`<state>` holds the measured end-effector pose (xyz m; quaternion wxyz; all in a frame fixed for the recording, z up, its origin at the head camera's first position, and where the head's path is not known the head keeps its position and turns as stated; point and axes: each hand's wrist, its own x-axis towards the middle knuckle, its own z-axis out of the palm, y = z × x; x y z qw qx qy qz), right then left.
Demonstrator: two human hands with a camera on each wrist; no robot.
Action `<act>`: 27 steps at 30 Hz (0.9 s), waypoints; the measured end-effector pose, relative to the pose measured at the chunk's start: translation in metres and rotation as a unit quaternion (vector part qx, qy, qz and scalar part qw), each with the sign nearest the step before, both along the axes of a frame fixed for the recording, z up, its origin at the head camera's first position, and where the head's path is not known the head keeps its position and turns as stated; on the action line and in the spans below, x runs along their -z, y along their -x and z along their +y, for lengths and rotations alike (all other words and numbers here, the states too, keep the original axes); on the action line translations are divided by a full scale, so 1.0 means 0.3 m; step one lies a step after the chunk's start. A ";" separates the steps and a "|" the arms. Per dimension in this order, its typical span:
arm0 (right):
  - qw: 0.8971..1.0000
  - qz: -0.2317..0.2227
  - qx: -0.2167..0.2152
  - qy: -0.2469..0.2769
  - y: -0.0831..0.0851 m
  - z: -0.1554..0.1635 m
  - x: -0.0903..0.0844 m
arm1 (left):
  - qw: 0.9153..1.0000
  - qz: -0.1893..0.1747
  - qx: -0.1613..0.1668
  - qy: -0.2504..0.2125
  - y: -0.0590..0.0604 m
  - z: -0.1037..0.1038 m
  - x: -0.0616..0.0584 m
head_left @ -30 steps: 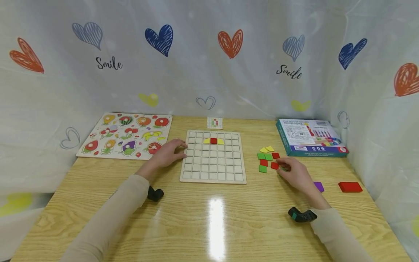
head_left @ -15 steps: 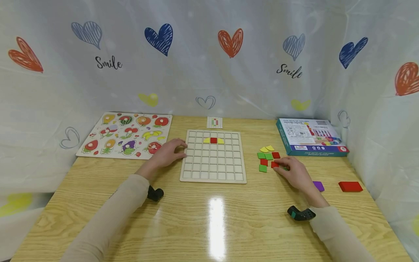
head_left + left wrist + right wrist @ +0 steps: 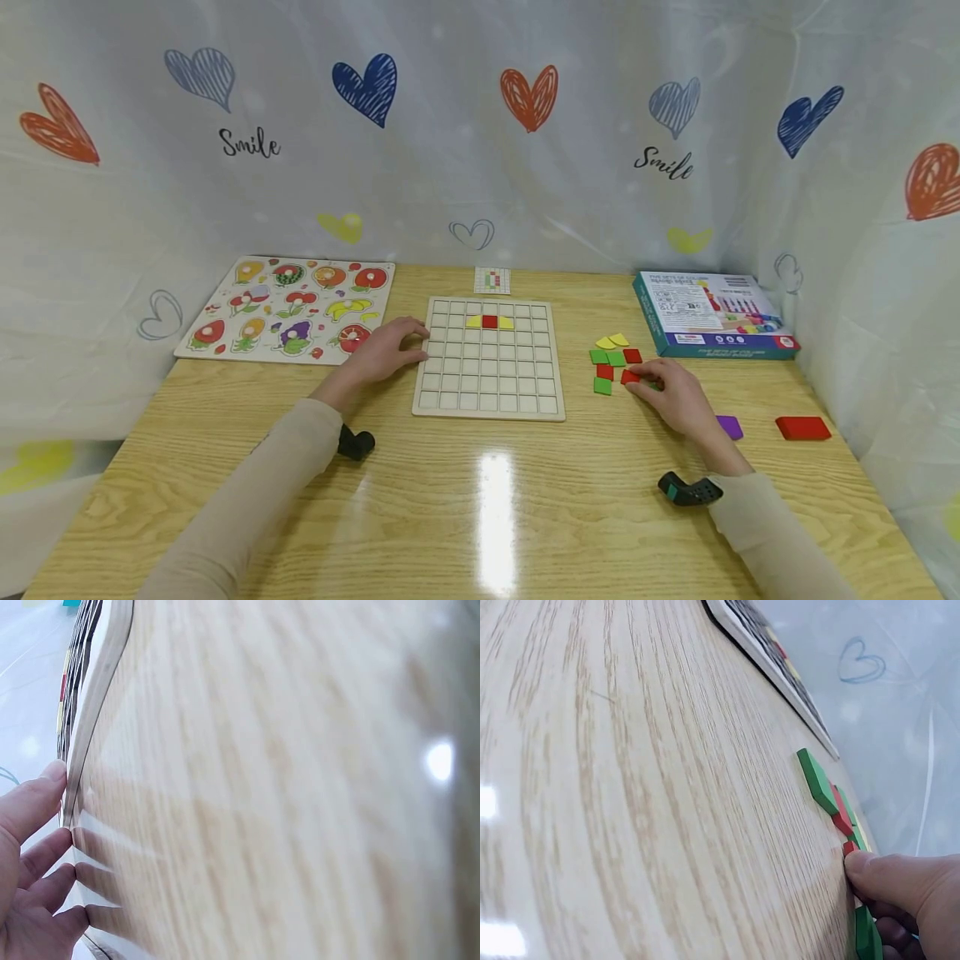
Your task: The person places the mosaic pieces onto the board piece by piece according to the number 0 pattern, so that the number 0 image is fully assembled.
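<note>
- Our left hand [image 3: 384,354] lies with straight fingers against the left edge of the grid board [image 3: 488,360], seemingly to keep it steady on the table [image 3: 480,517];
- our right hand [image 3: 670,392] pinches a red tile [image 3: 628,377] at the edge of the loose tiles [image 3: 611,360], right of the board;
- a yellow-red-yellow row [image 3: 490,322] already sits near the board's top.

Wooden table [image 3: 480,517], light oak grain, glossy.
Fruit peg puzzle [image 3: 288,310]: lying flat at the table's far left.
Small pattern card [image 3: 492,281]: at the table's far edge, centre.
Teal boxed toy set [image 3: 712,315]: lying flat at the table's far right.
Purple block [image 3: 731,427] and red oblong block [image 3: 802,427]: near the table's right edge.
White curtain [image 3: 480,133], printed with hearts and "Smile": behind the table.
</note>
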<state>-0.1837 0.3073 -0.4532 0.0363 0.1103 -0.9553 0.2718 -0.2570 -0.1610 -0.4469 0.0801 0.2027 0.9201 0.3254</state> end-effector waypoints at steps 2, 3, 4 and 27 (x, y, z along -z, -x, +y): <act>1.000 0.000 0.001 0.001 0.000 0.000 0.001 | 1.000 -0.001 0.000 0.000 -0.002 0.000 -0.002; 1.000 -0.001 0.002 0.002 0.000 0.001 0.002 | 1.000 -0.001 0.000 0.000 -0.002 0.000 -0.003; 1.000 -0.002 0.003 0.003 0.001 0.002 0.003 | 1.000 -0.001 -0.001 0.000 -0.003 0.000 -0.004; 0.992 -0.044 0.044 0.108 0.032 -0.069 -0.056 | 1.000 -0.003 -0.002 0.001 -0.002 0.002 -0.006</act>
